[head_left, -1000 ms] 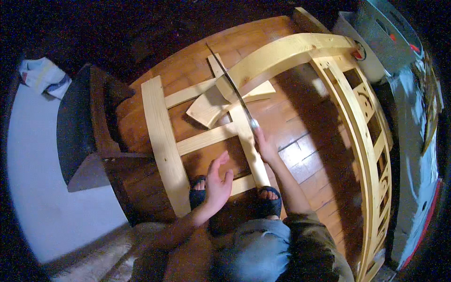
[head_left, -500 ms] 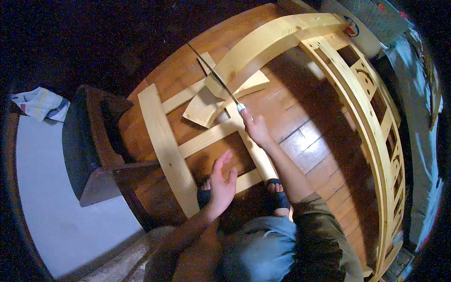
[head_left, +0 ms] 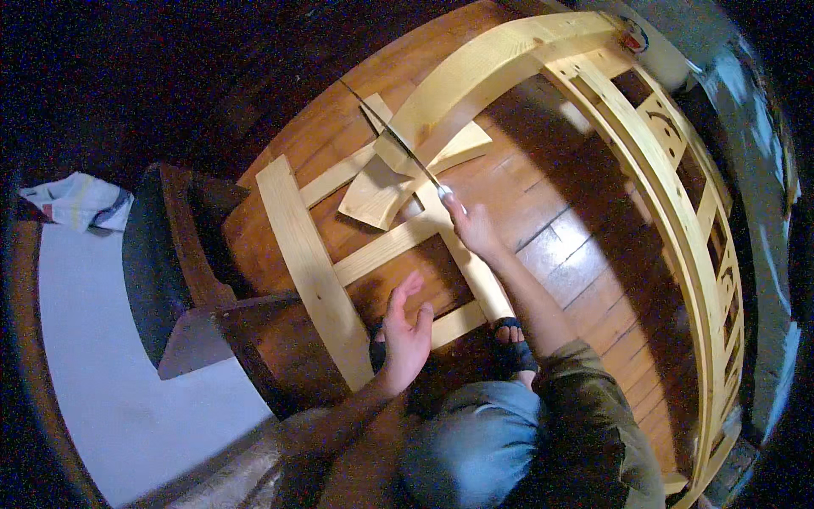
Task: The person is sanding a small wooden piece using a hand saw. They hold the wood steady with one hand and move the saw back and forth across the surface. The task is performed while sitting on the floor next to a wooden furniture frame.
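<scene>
My right hand [head_left: 473, 229] is closed around the pale handle of a handsaw [head_left: 393, 133]. Seen nearly edge-on, its long dark blade crosses the near end of a thick wooden beam [head_left: 500, 55]; how deep it sits in the wood I cannot tell. Under that end a curved board [head_left: 373, 199] lies across a flat frame of pale wooden slats [head_left: 298, 246] on the floor. My left hand [head_left: 407, 335] holds nothing; its fingers are stretched apart above the frame's near part, close to my left foot.
A tall panel with slats and cut-out faces [head_left: 678, 204] stands along the right, joined to the beam. To the left are a dark wooden chair [head_left: 191, 229] and a white surface [head_left: 93, 339] with a crumpled cloth [head_left: 80, 202]. My sandalled right foot [head_left: 511, 343] is beside the frame.
The whole scene has slid slightly to the right in view. Both hands and the saw keep nearly the same places relative to the wood.
</scene>
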Demonstrator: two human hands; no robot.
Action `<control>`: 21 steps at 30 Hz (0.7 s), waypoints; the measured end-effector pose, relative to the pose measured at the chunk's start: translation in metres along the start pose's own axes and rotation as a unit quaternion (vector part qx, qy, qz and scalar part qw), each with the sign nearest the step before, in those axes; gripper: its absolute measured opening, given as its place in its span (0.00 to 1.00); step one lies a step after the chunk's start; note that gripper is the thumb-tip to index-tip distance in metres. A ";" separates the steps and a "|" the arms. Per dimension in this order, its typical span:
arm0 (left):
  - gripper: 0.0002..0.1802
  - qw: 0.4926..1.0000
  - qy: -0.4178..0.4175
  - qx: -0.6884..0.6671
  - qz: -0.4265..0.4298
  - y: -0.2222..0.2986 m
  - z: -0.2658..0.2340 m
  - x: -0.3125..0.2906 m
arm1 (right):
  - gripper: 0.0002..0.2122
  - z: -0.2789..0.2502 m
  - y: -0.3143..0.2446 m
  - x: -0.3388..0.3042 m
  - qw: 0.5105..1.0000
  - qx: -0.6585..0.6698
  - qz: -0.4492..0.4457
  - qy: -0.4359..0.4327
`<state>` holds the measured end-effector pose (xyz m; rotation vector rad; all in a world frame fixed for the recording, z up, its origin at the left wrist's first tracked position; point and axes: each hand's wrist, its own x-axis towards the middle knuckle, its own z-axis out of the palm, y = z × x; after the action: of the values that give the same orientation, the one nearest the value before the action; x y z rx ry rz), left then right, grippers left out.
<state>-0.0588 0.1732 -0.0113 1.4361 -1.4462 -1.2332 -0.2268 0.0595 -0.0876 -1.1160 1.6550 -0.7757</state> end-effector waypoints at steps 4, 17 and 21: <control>0.24 1.000 0.016 0.007 0.000 0.007 -0.004 -0.001 | 0.24 0.010 0.047 -0.025 0.995 0.032 -0.059 0.072; 0.25 0.999 -0.025 0.031 0.032 0.015 0.006 0.004 | 0.25 0.003 0.009 0.006 0.997 0.040 -0.056 0.016; 0.25 1.000 -0.004 0.016 0.004 0.005 -0.001 0.003 | 0.23 0.009 0.070 -0.024 0.998 0.046 -0.006 0.037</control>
<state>-0.0597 0.1694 -0.0070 1.4471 -1.4804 -1.2180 -0.2372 0.1082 -0.1433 -1.0439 1.6586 -0.9007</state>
